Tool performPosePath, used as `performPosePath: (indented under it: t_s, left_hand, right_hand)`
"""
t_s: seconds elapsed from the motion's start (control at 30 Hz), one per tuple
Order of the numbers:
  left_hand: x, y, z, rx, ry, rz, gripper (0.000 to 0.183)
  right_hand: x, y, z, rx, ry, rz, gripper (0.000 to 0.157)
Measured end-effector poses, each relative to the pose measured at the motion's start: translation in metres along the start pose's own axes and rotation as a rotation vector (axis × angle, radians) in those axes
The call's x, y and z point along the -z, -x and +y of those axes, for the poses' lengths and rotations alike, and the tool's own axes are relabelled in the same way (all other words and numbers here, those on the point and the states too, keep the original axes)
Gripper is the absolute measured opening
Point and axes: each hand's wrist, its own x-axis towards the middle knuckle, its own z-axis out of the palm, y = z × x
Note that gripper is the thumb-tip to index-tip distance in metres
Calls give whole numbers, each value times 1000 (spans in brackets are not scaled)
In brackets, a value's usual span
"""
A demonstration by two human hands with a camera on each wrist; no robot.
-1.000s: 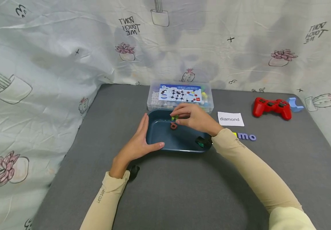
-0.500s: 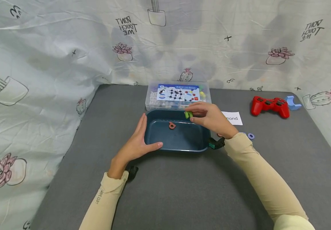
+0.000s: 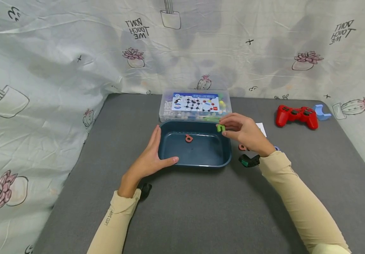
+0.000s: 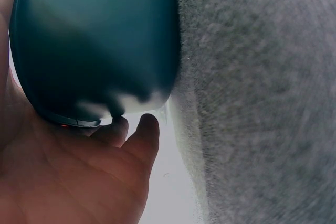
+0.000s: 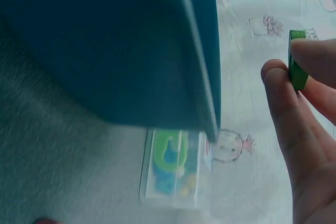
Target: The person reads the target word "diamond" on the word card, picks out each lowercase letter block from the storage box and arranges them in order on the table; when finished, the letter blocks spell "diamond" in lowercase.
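My left hand [image 3: 145, 157] rests at the left end of a dark blue tray [image 3: 198, 165]. Its straight fingers lie along the outer wall and the thumb reaches over the front rim. Between thumb and fingertips, my right hand [image 3: 245, 132] pinches a green letter n [image 3: 221, 128] above the tray's right rim. In the right wrist view the green letter [image 5: 298, 59] appears edge-on. One reddish-brown letter piece [image 3: 189, 138] lies inside the tray. Another reddish-brown letter [image 3: 242, 147] sits on the table right of the tray, below my right hand, which hides much of that area.
A clear plastic case [image 3: 195, 103] with a molecule-picture label stands behind the tray. A white card [image 3: 261, 128] is partly covered by my right hand. Farther right lie a red game controller [image 3: 296, 117] and a light blue curved piece [image 3: 322, 112]. Printed cloth hangs behind.
My right hand has moved right, from over the tray's middle to its right rim, carrying the green letter n. My left hand has stayed at the tray's left end.
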Motion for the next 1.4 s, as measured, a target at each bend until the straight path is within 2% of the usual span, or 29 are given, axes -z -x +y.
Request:
performPosePath:
  t_s: [0.17,0.43,0.67,0.93,1.17,1.4]
  left_hand:
    - [1,0,1,4,-2,-5,130]
    - [2,-1,2,16,-14,-9,129]
    - [2,-2,1,14,-22,-7,132]
    - [2,-1,4,14,-15,-5,132]
    - [2,-1,5,15,-11,-5,129]
    - [2,0,4,13,0,-6,130]
  right_hand:
    - [10,9,6,8,61,7,31]
    - [26,24,18,35,122,76,30]
    - [42,40,27,-24,97,121,34]
    - [58,59,39,-78,145,173,35]
    - [69,74,51,-158,161,220,35]
    - [84,88,67,-158,167,258,37]
